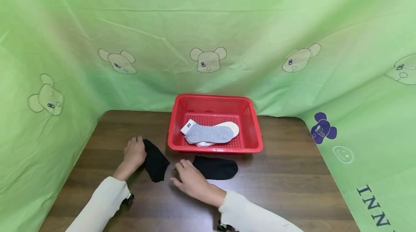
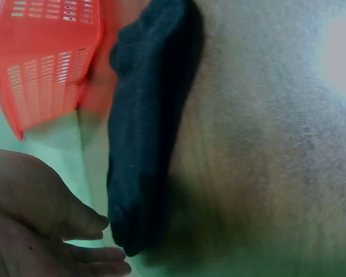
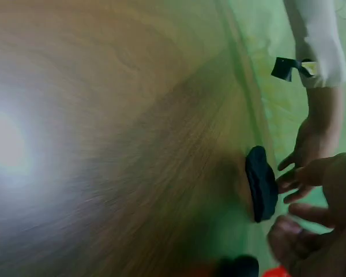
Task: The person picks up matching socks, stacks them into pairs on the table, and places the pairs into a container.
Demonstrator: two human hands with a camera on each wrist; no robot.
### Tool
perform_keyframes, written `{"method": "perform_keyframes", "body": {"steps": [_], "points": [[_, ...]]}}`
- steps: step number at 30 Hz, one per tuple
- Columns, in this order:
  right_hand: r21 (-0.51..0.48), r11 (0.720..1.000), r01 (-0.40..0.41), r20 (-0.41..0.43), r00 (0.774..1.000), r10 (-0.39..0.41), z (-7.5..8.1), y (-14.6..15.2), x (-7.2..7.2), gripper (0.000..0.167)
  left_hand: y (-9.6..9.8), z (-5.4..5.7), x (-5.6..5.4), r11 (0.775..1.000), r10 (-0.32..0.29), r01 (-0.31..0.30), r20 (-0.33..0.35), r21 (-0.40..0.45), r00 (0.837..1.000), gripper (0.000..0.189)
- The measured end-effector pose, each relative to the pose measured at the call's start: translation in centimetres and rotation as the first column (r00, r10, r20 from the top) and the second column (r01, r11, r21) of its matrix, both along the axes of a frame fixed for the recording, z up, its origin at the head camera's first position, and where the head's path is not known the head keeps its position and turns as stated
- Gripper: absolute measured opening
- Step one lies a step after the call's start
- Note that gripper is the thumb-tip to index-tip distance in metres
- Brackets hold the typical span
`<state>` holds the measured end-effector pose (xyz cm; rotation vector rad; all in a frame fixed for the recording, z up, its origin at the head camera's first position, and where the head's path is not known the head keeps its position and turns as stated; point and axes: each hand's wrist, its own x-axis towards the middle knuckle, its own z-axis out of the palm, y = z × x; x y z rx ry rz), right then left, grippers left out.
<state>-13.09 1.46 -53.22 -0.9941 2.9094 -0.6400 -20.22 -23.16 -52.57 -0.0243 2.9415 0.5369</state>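
A black sock [image 1: 156, 160] lies slantwise on the table, left of the red basket. At its far-left end is my left hand [image 1: 135, 150]; in the left wrist view, that hand's thumb and fingers [image 2: 106, 268] are apart, with the tips right at the edge of the sock [image 2: 147, 121]. Another black sock [image 1: 218, 168] lies flat in front of the basket. My right hand [image 1: 191, 180] overlaps its left end in the head view, fingers loosely spread and pointing toward the first sock. Nothing shows in the right hand's grasp.
The red plastic basket [image 1: 256, 131] stands at the back of the wooden table [image 1: 286, 174]. Inside it lie a grey sock [image 1: 209, 134] and white socks [image 1: 234, 128]. A green curtain [image 1: 208, 26] with printed bear heads surrounds the table's back and sides.
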Motion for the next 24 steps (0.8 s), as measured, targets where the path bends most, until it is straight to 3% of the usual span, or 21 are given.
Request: {"method": "perform_keyframes", "body": {"steps": [3, 8, 14, 17, 21, 24], "points": [[0.071, 0.996, 0.061, -0.062, 0.996, -0.056, -0.9, -2.3, -0.5, 0.038, -0.3, -0.5, 0.0, 1.000, 0.006, -0.006, 0.012, 0.021, 1.000, 0.057], [0.164, 0.975, 0.148, -0.189, 0.975, -0.116, -2.4, -4.9, -1.2, 0.044, -0.2, -1.3, 0.0, 1.000, 0.011, -0.012, -0.050, -0.011, 0.999, 0.053], [0.159, 0.967, 0.198, -0.262, 0.953, -0.152, -2.8, -6.4, -1.4, 0.044, -0.5, -1.6, 0.0, 0.999, 0.043, -0.043, -0.035, 0.003, 0.998, 0.055], [0.114, 0.968, 0.223, -0.171, 0.964, -0.202, -2.5, -6.6, -1.3, 0.045, -0.8, -1.6, 0.0, 0.998, 0.052, -0.051, -0.032, 0.036, 0.998, 0.048], [0.002, 0.973, 0.229, 0.053, 0.972, -0.229, -2.0, -6.2, -1.6, 0.041, -1.4, -1.1, 0.0, 0.997, 0.004, -0.004, -0.003, 0.083, 1.000, 0.037], [-0.100, 0.968, 0.228, 0.257, 0.946, -0.197, -1.5, -5.5, -1.7, 0.034, -2.0, -0.6, 0.1, 0.986, -0.014, 0.005, 0.053, 0.169, 0.999, 0.029]]}}
